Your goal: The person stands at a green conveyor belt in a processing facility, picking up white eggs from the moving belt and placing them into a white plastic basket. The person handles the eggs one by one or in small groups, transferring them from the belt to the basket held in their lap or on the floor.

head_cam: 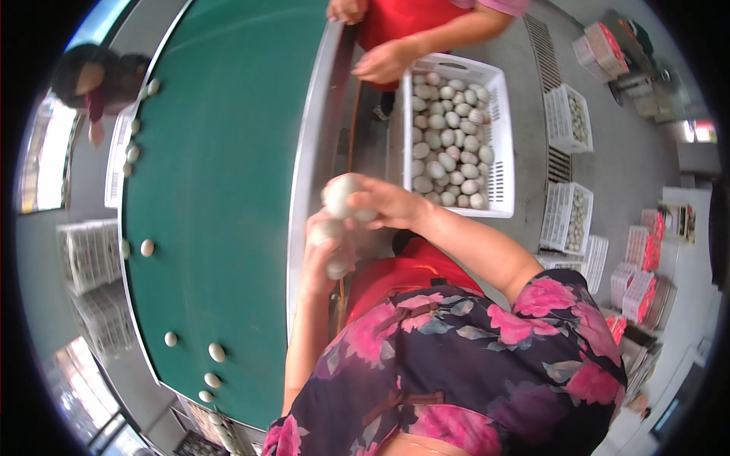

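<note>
My left hand (322,256) is wrapped around pale eggs (328,231); at least two show between its fingers, slightly blurred. Just above and to the right, my right hand (388,199) grips another pale egg (341,196) at its fingertips, and one more egg (365,215) shows under its fingers. Both hands are close together over the near metal edge of a green conveyor belt (228,199). Several loose eggs lie on the belt, among them a brownish egg (147,248) at its far side and a pale egg (217,352) lower down.
A white plastic crate (502,142) full of eggs stands right of the belt. Beside it is a co-worker in a red apron (399,23), hands near the crate and belt edge. Another person (94,85) is across the belt. More egg crates (556,119) stand on the floor at right.
</note>
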Motion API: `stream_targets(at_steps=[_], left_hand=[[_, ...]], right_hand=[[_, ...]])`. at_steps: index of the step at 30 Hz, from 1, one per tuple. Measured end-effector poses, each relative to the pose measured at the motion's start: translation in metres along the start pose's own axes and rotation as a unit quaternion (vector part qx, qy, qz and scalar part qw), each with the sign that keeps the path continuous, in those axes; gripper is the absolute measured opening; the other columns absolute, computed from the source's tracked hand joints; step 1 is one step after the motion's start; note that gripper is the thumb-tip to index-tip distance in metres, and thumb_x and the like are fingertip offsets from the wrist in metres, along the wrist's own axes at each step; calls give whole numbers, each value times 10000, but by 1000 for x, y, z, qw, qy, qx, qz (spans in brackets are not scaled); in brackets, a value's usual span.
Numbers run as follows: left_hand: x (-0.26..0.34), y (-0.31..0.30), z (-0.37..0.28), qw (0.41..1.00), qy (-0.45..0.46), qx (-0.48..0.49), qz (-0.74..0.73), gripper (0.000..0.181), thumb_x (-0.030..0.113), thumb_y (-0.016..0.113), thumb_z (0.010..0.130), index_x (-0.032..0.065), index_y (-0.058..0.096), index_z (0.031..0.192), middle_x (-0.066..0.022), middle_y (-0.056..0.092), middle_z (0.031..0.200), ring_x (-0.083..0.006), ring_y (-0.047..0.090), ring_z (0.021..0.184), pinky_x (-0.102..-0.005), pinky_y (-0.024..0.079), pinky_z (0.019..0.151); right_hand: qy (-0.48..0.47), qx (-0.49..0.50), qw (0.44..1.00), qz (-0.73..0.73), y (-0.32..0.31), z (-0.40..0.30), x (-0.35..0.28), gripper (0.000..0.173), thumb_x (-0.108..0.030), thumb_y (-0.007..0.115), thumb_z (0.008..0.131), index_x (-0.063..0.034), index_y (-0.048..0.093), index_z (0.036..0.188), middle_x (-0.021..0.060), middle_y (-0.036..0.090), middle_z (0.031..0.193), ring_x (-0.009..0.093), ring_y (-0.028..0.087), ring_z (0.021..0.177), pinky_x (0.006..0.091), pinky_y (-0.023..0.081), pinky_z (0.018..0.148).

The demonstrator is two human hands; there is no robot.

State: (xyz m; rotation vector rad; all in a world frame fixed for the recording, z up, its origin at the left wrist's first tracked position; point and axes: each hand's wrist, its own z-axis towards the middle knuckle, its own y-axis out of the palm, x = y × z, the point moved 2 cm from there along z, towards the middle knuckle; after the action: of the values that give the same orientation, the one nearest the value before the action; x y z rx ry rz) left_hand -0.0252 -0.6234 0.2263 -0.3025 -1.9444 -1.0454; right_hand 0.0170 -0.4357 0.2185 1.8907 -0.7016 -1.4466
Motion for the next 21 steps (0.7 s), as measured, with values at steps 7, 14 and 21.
stream_targets(at_steps=[7, 14, 21], left_hand=[[-98, 89, 191, 891, -21, -117, 439, 584, 324, 771, 824, 83, 548, 1308, -199, 563, 1166, -291, 624, 1040, -367, 527, 911], [-176, 136, 351, 734, 63, -75, 672, 615, 413, 794, 753, 136, 600, 1266, -296, 471, 1291, -469, 649, 1001, -490, 547, 914], [-206, 148, 411, 642, 66, -72, 761, 592, 408, 806, 765, 188, 620, 1281, -241, 382, 1451, -401, 670, 1025, -463, 565, 885]], right_hand=[[-50, 395, 916, 57, -179, -143, -12, 548, -397, 755, 909, -147, 537, 1345, -1, 614, 1200, 126, 591, 1017, 248, 472, 683], [2, 527, 788, -320, -271, -172, -16, 708, -407, 850, 790, -77, 568, 1349, 101, 609, 1237, 227, 620, 1080, 360, 514, 868], [6, 529, 693, -490, -272, -143, -15, 565, -400, 821, 800, -151, 650, 1278, 199, 486, 1285, 375, 641, 1002, 438, 523, 913]])
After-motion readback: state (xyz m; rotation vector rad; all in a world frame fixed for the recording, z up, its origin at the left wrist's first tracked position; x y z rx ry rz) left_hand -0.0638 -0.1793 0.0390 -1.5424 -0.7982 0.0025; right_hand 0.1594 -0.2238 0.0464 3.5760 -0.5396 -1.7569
